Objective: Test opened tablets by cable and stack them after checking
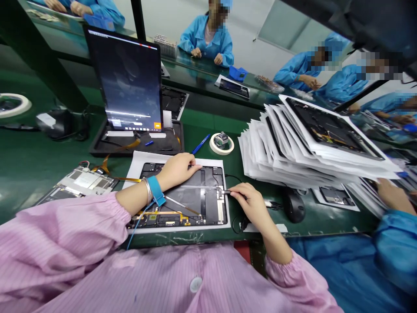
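An opened tablet housing [192,195] lies on white paper in front of me, its black inside and gold flex cables exposed. My left hand [176,171] holds its upper edge with fingers curled and the thumb stretched along it. A blue wrist strap [156,191] circles my left wrist. In a pinch, my right hand [249,202] grips a dark cable plug [227,192] against the small circuit board [220,193] at the housing's right edge. Whether the plug is fully seated cannot be made out. Metal tweezers [182,205] lie across the housing below my left hand.
Behind the housing stand a lit screen [132,82], a blue pen [201,144] and a tape roll [222,144]. Right are a tall paper-layered stack [270,152], a mouse [293,204] and a co-worker's hand [392,195]. A loose screen assembly [81,182] lies left.
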Demonstrator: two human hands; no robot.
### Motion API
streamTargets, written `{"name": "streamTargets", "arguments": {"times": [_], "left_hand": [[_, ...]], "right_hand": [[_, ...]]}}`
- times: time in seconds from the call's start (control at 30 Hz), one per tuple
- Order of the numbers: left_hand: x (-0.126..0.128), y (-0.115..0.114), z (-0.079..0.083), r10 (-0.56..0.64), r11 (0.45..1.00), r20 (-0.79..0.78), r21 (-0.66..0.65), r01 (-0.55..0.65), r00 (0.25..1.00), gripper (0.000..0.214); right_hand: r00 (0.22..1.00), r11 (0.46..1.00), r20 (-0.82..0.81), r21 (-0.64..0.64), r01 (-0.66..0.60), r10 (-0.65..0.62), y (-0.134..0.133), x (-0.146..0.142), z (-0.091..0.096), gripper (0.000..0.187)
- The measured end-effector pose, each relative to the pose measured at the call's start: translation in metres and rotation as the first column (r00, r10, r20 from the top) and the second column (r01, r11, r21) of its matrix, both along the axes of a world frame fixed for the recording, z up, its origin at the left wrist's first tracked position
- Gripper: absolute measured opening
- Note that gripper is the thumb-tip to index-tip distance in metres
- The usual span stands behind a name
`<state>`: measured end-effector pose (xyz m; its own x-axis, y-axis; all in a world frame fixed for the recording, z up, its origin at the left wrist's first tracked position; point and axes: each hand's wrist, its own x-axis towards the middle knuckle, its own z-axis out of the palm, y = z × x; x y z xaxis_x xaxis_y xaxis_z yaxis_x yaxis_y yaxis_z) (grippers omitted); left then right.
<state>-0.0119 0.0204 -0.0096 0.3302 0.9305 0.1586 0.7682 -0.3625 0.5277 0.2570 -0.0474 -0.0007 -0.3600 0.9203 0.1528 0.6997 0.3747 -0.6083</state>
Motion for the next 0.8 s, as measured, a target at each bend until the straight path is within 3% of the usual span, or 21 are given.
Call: {"name": "streamTargets", "arguments": {"times": [0.2, 0.3, 0.47, 0.8], "left_hand": [[0.000, 0.001, 0.003, 0.009, 1.000, 0.030, -0.012, -0.009, 1.000, 0.031], [0.000, 0.001, 0.005, 0.007, 1.000, 0.029, -0.024, -0.006, 1.000, 0.032], [-0.003, 0.008, 0.005, 0.009, 0.999, 0.012, -0.047, -0.008, 1.000, 0.036], [-0.003, 0.007, 0.003, -0.003, 1.000, 0.009, -0.027, 0.003, 1.000, 0.035]], "right_hand": [[0.997, 0.999, 0.061, -0.001, -0.044, 0.044, -0.002, 0.000, 0.006, 0.017], [0.981, 0.987, 0.179, 0.129, -0.098, 0.074, -0.004, 0.001, 0.004, 0.019], [0.958, 0.917, 0.273, 0.352, -0.188, 0.091, -0.001, -0.002, -0.010, 0.024], [0.935, 0.927, 0.335, 0.302, -0.223, 0.116, 0.001, -0.010, -0.010, 0.020]]}}
